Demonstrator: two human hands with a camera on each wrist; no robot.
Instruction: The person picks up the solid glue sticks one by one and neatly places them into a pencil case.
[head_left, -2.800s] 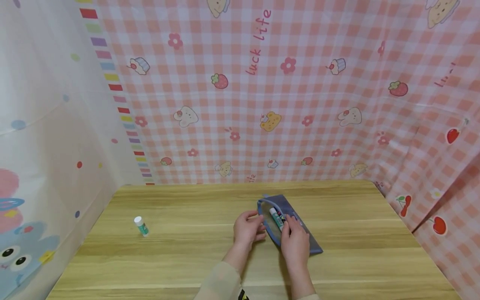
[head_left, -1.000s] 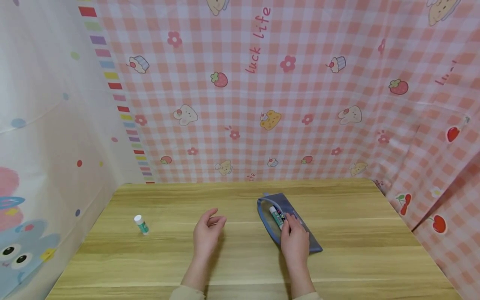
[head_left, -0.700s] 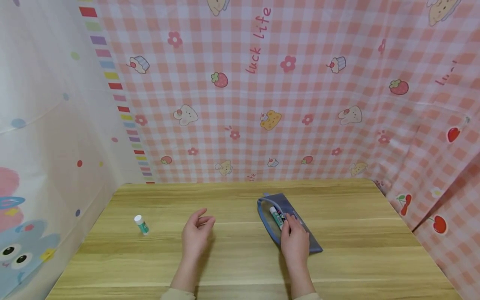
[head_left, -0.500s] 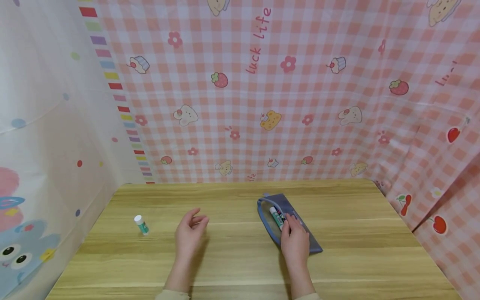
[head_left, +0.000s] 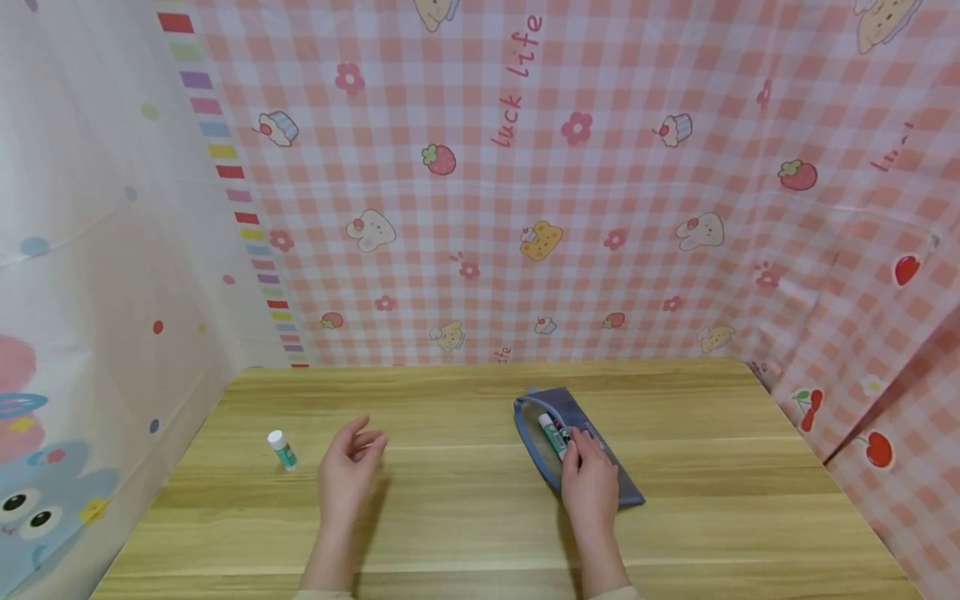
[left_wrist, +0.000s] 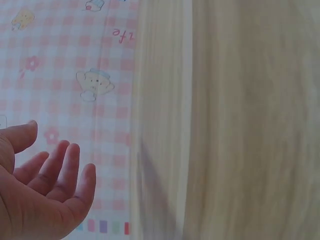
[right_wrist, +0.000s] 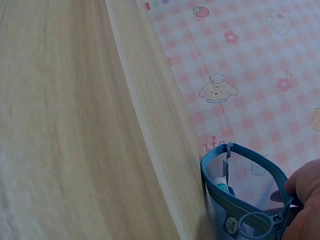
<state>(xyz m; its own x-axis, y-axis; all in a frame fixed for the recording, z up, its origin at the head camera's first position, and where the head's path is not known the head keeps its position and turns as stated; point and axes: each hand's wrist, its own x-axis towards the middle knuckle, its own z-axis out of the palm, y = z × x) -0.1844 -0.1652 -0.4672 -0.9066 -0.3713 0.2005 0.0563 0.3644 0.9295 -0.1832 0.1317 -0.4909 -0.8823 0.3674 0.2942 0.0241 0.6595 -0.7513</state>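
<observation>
A blue-grey zip pencil case (head_left: 622,487) lies on the table right of the middle, its zipped mouth gaping. My right hand (head_left: 590,483) grips the edge of that mouth; the right wrist view shows the fingers bent over the blue rim, beside a round zip ring. Inside the case are a glue stick (head_left: 552,435) with a white cap and a dark, colourfully marked item, partly covered by the hand. Over the table to the left, my left hand (head_left: 347,475) holds nothing, its fingers loosely bent. Farther left stands another white-capped green glue stick (head_left: 282,450), apart from that hand.
The wood-grain table (head_left: 465,533) ends at a pink checked cloth (head_left: 480,208) hanging behind it. A white patterned cloth (head_left: 112,250) hangs along the left side, and the checked cloth continues on the right.
My left hand has left the pencil case's mouth and moved left across the table toward the standing glue stick. My right hand and the case have stayed in place.
</observation>
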